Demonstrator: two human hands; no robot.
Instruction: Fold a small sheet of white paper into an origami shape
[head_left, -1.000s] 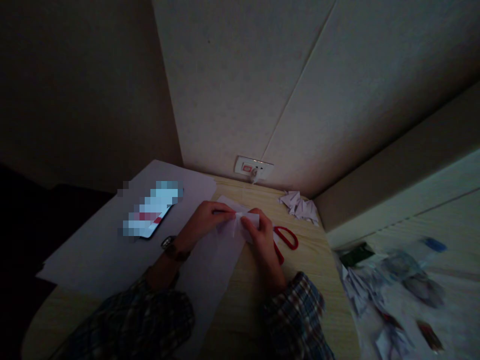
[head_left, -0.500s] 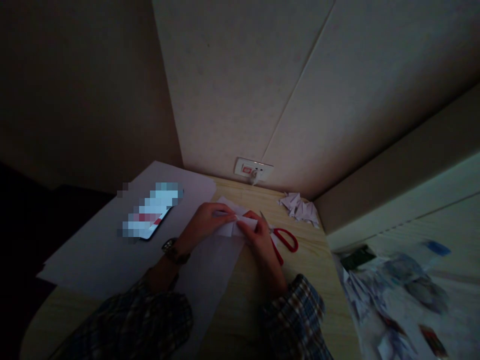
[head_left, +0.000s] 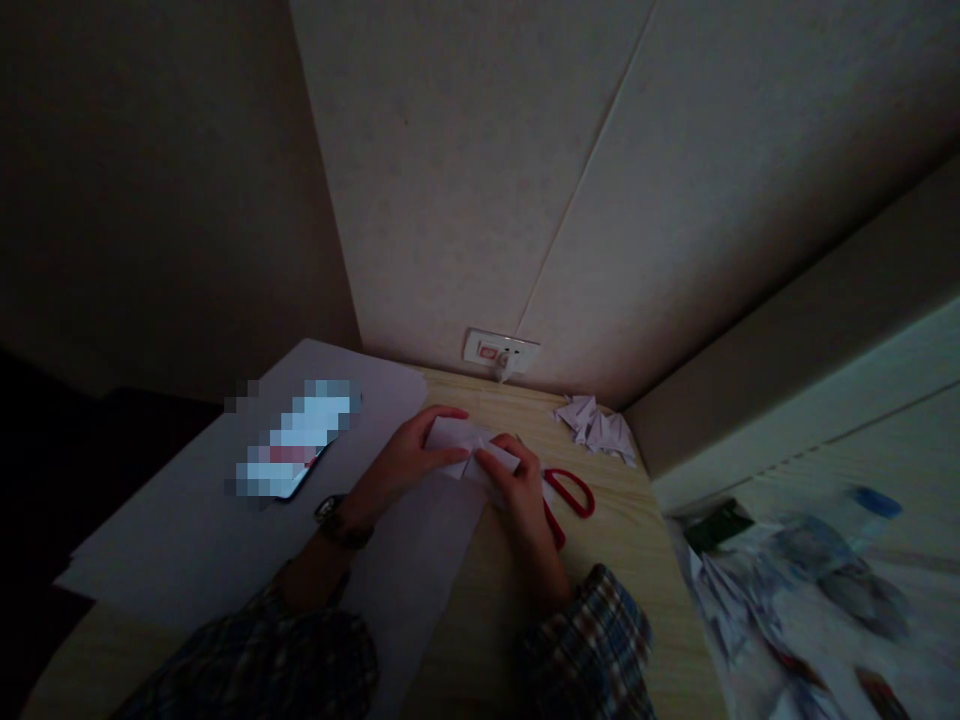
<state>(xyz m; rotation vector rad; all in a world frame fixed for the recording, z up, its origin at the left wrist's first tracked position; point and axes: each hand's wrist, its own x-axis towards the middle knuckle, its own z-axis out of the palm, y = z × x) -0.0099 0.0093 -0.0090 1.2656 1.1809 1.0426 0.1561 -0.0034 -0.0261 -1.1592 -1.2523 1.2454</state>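
Note:
A small piece of folded white paper is held between my two hands, a crease running down its middle. My left hand grips its left side, thumb in front and fingers behind. On the right side, my right hand pinches it near the centre crease. Red-handled scissors lie just right of my right hand, their blades mostly hidden behind it. Beneath the hands and to the left spread large white paper sheets.
A lit phone rests on the sheets at left. Folded paper pieces sit at the table's back right corner. A wall socket with a plug is behind the table. Beyond the right edge are a plastic bag and more folded paper.
My left hand has opened out slightly along the paper, and more of the paper's left half shows, tilted differently. The whole view has shifted a little.

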